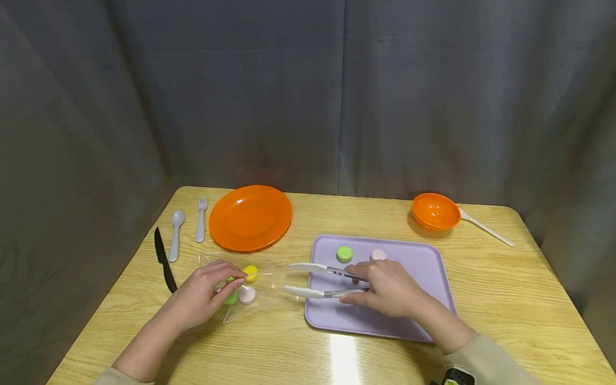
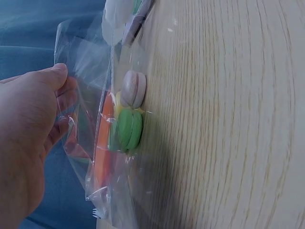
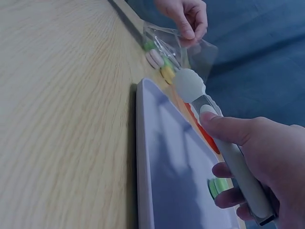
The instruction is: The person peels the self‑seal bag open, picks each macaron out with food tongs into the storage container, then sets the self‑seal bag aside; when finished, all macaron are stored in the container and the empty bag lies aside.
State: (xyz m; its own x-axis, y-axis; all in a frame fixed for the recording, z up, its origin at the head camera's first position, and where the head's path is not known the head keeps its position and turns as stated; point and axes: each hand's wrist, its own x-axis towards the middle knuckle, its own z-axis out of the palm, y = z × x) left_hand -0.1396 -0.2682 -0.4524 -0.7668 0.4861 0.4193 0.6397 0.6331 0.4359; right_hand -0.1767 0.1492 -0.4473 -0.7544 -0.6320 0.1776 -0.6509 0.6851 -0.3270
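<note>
Right hand grips tongs w/ arms apart, long axis running left-right, tips pointing at clear bag just off the lavender tray's left edge. Left hand pinches bag's top open; yellow, pink, green macarons inside. Tongs hand is nearer the bag mouth; nothing between. Orange plate, knife sit toward table's far-left corner.

Bag left of tray; plate behind; probably three macarons inside.

Bare hands, beige long sleeves, black wrist-mounted cam w/ strap
</note>
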